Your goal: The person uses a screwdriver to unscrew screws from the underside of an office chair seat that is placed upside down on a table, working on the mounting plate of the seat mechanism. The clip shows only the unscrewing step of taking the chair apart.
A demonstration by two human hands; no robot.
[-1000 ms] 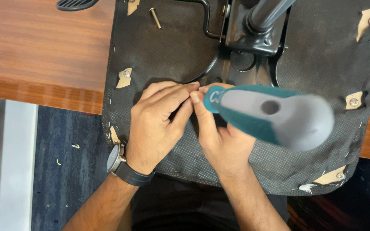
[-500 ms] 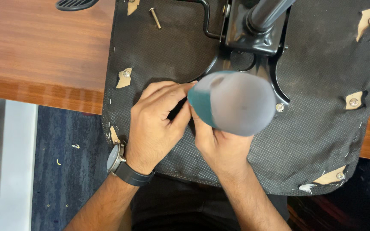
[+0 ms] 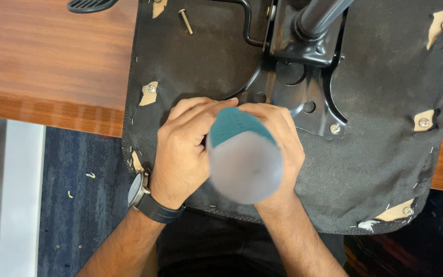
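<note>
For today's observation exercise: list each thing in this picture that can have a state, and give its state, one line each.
Chair seat: upside down on the table, fabric torn at the screws.
Teal-and-grey tool handle: gripped in the right hand, blurred.
Left hand: fingers curled beside the handle.
Loose bolt: lying on the seat.
Wristwatch: worn.

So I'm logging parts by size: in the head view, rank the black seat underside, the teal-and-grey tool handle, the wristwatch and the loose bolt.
1. Black seat underside
2. Teal-and-grey tool handle, though it is blurred and near the camera, so it looks oversized
3. Wristwatch
4. Loose bolt
</note>
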